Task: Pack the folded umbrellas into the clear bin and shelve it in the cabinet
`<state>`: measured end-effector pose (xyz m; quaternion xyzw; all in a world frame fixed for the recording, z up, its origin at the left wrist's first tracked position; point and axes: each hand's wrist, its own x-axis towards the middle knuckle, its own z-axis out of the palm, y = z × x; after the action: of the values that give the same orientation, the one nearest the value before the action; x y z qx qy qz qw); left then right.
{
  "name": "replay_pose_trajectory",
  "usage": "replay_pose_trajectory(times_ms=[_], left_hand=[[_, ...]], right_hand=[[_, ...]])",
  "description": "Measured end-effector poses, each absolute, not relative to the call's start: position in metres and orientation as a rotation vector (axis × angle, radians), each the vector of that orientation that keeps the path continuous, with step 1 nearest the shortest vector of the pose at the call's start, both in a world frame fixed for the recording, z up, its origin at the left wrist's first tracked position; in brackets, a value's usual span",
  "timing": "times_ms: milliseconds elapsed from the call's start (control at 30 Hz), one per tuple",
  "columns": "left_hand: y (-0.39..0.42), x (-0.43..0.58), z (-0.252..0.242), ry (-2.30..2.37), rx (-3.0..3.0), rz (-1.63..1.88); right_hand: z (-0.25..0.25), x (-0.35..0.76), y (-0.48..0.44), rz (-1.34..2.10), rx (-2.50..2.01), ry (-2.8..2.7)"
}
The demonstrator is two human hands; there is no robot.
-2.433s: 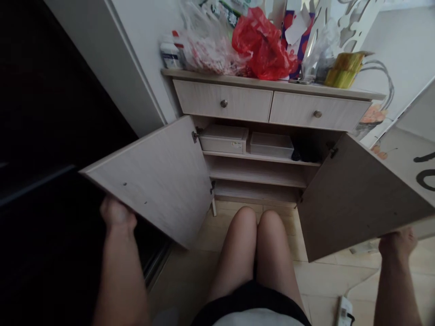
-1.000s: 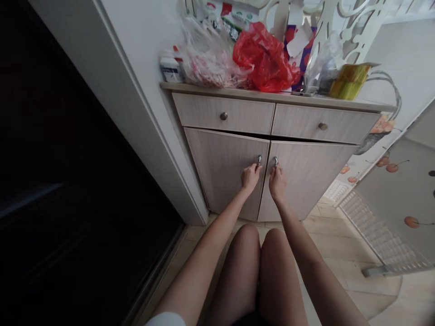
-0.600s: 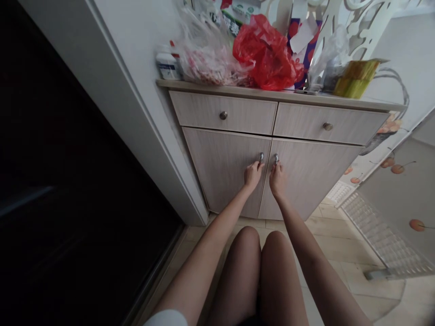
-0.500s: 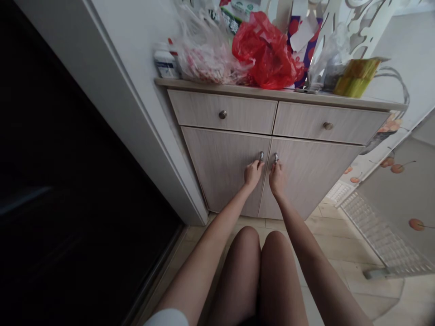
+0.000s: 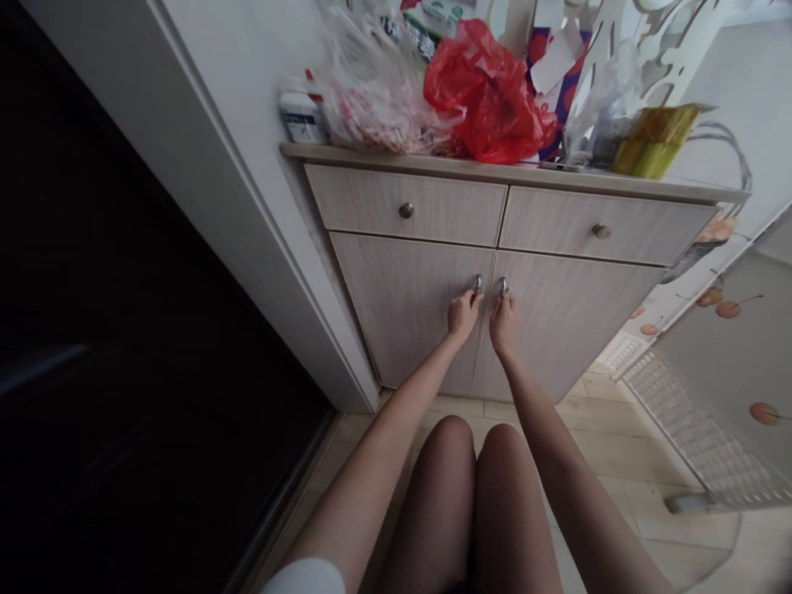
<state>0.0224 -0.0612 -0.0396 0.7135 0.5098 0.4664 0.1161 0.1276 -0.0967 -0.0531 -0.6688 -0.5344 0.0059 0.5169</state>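
A light wooden cabinet [image 5: 557,322] stands in front of me with both lower doors closed. My left hand [image 5: 462,315] pinches the small metal knob [image 5: 477,283] of the left door [image 5: 408,305]. My right hand [image 5: 504,322] pinches the matching knob [image 5: 503,285] of the right door. Both hands are closed on their knobs, side by side at the middle seam. My bare knees are below them.
Two closed drawers with round knobs [image 5: 406,210] sit above the doors. On top lie a red plastic bag [image 5: 488,95], clear bags, a white bottle [image 5: 300,120] and a yellow-green pack [image 5: 656,140]. A dark doorway is left, a white door frame [image 5: 247,231] beside it, a patterned panel right.
Both cabinet doors stood wide open with shelves and boxes showing; now they are closed. My hands went from the doors' outer edges to the two centre knobs and have held still since.
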Motion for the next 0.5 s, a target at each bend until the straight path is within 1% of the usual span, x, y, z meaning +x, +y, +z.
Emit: replay_pose_trajectory(times_ms=[167, 367, 500], left_hand=[[-0.0607, 0.0242, -0.0385, 1.473, 2.041, 1.365], [-0.0614, 0.0237, -0.0399, 1.451, 2.034, 1.357], [-0.0571, 0.0270, -0.0423, 1.401, 1.924, 1.395]], right_hand=[[-0.0537, 0.1277, -0.0979, 0.011, -1.670, -1.321], [-0.0556, 0.1274, -0.0967, 0.002, -1.606, -1.281], [-0.0486, 0.1253, -0.1020, 0.008, -1.705, -1.320]])
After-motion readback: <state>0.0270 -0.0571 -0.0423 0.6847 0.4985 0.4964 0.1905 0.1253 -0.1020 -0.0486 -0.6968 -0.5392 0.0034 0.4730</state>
